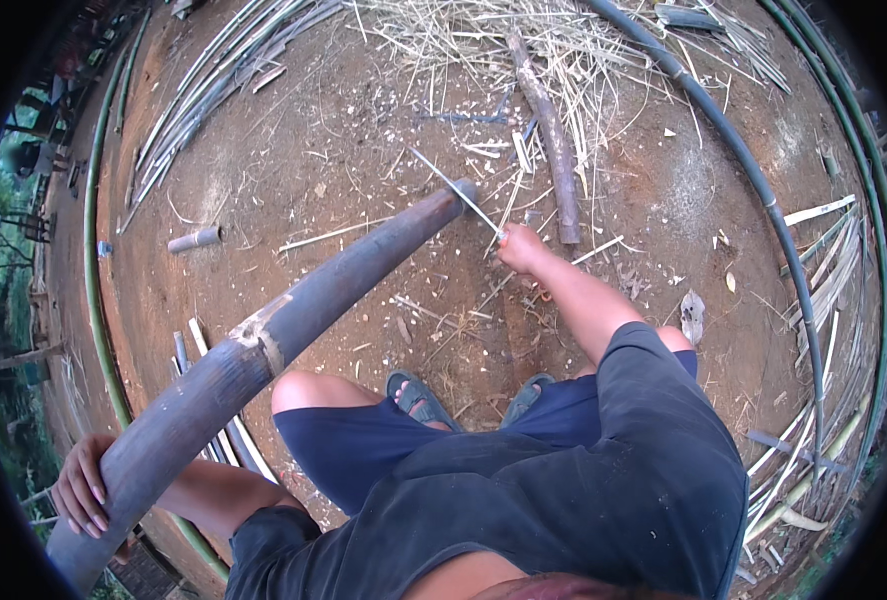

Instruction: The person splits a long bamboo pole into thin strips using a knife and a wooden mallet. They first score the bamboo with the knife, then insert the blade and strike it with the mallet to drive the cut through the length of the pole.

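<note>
A thick grey-brown bamboo pole (334, 292) slants from the lower left up to the middle, with a pale, scraped node partway along. My left hand (84, 485) is wrapped round its near end. In my right hand (524, 248) is a long-bladed knife (479, 212), its narrow blade pointing up and left. The blade crosses the pole's far end and seems to touch it; how deep it sits cannot be made out. My fingers hide the knife's handle.
Beyond the pole a rough log (549, 135) lies by a heap of pale shavings (444, 35). Bamboo strips (204, 95) lie upper left, more strips (829, 270) at right. A long dark pole (754, 170) curves along the right. A short bamboo piece (195, 239) lies left.
</note>
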A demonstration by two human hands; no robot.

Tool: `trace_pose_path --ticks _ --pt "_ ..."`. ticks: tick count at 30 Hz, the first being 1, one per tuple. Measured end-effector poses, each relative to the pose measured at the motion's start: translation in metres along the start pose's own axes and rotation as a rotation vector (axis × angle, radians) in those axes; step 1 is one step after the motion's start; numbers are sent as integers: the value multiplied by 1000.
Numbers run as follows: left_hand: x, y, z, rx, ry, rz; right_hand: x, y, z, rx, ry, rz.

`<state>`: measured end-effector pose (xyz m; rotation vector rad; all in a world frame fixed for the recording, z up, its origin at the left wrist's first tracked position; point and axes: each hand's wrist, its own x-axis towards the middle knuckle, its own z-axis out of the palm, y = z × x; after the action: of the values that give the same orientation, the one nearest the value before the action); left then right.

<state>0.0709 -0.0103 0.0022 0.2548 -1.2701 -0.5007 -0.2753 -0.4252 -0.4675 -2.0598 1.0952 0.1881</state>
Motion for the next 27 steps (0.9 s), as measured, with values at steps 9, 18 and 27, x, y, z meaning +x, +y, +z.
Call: trace_pose_path --ticks 9,18,27 --pt "14 -13 8 -53 -71 20 5 3 -7 -1 -8 71" --pt "21 -14 11 -98 -161 -4 2 -6 -11 49 -51 1" --pt "21 -18 19 -106 -149 -19 -3 -22 -29 -33 -79 -146"
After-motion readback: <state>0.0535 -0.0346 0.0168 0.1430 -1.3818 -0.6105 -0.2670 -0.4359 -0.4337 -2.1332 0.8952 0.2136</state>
